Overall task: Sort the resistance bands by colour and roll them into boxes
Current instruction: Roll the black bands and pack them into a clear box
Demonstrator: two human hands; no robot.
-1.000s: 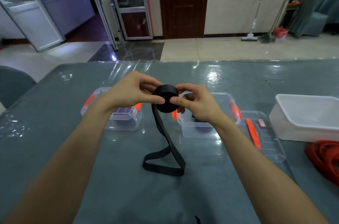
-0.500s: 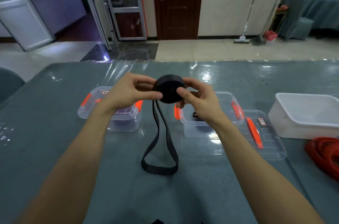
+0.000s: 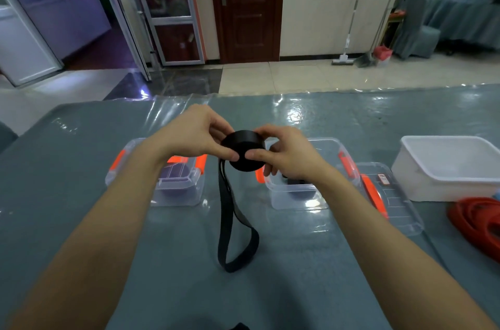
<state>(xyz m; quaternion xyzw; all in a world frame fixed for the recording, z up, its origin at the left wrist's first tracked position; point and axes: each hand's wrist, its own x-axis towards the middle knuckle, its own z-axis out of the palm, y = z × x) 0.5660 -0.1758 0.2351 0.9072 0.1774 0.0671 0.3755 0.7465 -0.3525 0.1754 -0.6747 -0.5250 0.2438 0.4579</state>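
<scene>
1. Black band [image 3: 243, 151]: mostly rolled, pinched between left hand [image 3: 189, 135] and right hand [image 3: 286, 154]; tail hangs below them.
2. Open box [image 3: 292, 194] under right hand: awaits roll.
3. Red bands [image 3: 476, 218], far right: unrolled.

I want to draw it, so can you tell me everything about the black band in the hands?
The black band is a flat, matte strap; whether it is rubber or woven I cannot tell. Most of it is wound into a tight round roll, held above the table and pinched between the left hand and the right hand, each with its thumb on the roll's flat face. The rest hangs from the roll as a long loose loop, whose bottom end seems to rest on the table.
</scene>
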